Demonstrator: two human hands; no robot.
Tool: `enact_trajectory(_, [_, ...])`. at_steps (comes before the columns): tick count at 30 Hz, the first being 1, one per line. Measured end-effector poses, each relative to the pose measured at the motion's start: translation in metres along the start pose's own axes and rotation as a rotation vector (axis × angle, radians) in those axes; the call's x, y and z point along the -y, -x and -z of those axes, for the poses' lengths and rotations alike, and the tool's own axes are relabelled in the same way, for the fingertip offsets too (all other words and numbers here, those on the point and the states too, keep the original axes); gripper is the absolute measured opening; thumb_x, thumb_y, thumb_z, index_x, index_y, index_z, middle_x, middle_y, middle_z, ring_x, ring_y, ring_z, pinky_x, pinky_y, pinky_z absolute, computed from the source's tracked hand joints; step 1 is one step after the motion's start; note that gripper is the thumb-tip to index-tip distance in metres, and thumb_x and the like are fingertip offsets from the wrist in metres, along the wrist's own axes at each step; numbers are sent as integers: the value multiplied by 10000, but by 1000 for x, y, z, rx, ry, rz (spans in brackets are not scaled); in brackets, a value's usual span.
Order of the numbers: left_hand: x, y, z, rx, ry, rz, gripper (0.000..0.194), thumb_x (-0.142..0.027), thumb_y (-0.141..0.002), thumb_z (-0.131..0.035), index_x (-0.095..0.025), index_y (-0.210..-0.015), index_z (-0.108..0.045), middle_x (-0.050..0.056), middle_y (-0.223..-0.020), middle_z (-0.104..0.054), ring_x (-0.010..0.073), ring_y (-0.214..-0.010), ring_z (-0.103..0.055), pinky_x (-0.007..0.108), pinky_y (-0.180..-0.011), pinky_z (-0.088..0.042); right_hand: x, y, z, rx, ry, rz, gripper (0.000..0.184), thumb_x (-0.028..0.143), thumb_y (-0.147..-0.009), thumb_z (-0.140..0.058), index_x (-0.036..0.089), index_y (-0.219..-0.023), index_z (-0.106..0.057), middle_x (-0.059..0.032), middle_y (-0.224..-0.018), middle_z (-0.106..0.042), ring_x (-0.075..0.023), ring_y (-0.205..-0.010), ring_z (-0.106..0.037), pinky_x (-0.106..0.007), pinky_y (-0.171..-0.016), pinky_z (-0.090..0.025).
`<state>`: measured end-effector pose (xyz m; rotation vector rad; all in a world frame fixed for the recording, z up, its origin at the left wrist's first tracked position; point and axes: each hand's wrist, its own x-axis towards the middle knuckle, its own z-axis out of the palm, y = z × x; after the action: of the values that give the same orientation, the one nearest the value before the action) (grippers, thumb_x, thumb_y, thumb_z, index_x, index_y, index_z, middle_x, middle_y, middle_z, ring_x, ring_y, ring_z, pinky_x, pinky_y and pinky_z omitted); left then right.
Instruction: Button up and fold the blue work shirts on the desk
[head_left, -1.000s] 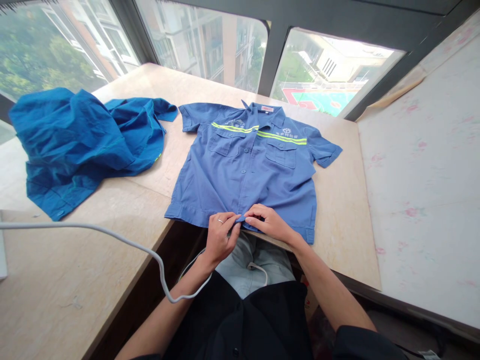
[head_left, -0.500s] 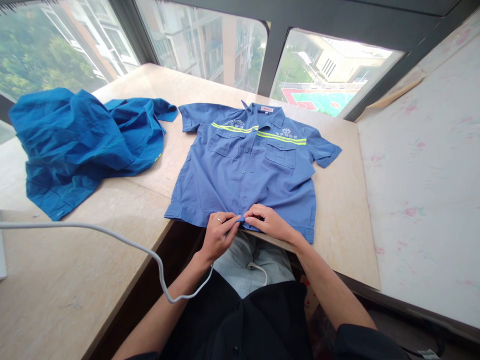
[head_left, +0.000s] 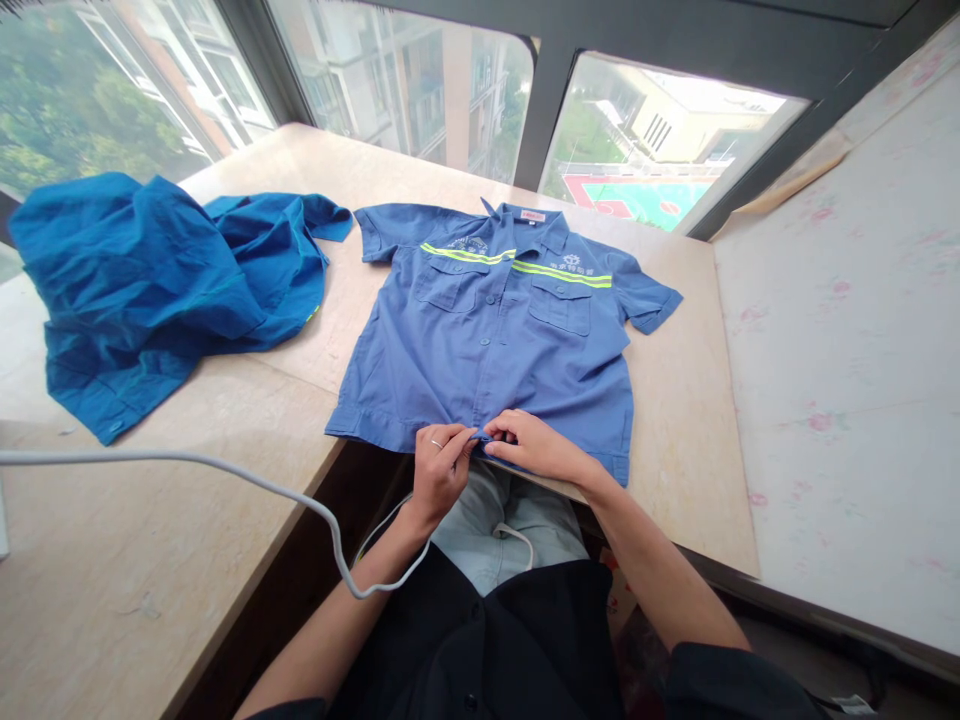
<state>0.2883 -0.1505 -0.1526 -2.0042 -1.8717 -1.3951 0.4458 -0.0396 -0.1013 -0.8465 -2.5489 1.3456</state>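
Observation:
A blue short-sleeved work shirt (head_left: 442, 350) lies front up, its collar toward the window and its hem at the table's near edge. Yellow-green stripes cross its chest above two buttoned pockets. My left hand (head_left: 441, 465), with a ring on one finger, pinches the bottom of the front opening. Close beside it, my right hand (head_left: 536, 447) grips the same spot of the hem from the other side, thumb and fingers together. The fingers cover the bit of cloth between them, so whether a button is there cannot be seen.
A crumpled darker blue garment (head_left: 165, 300) lies on the left of the table (head_left: 247, 440). A white cable (head_left: 225, 465) runs from the left edge across my left forearm. Windows (head_left: 405, 90) stand behind the table, and a floral-papered wall (head_left: 847, 400) rises on the right.
My left hand has turned a little more upright at the hem, and its fingers have closed tighter on the cloth. The right hand has barely shifted. The cable hangs slightly differently.

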Motion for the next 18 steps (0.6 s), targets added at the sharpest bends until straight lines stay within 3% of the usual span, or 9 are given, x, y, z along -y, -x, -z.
enact_trajectory(9, [1,1,1,38,-9,10,174,-152,-954,-565,-178,-1079,-684,65,-952,-699,164,-870,-600,343,-816,-422,7,-15,6,130,-110,-254,81,131,-739,-592,147,-807,-634,33,-688,-598,-95,-626,-500,-219,-602,-376])
enact_trajectory(18, [-3,-1,6,89,-25,13,206,-163,-948,-576,-165,-1130,-670,82,-1004,-680,189,-913,-591,362,-828,-405,2,-18,10,174,-249,-257,94,193,-733,-598,136,-807,-609,29,-687,-550,-93,-615,-457,-215,-566,-359])
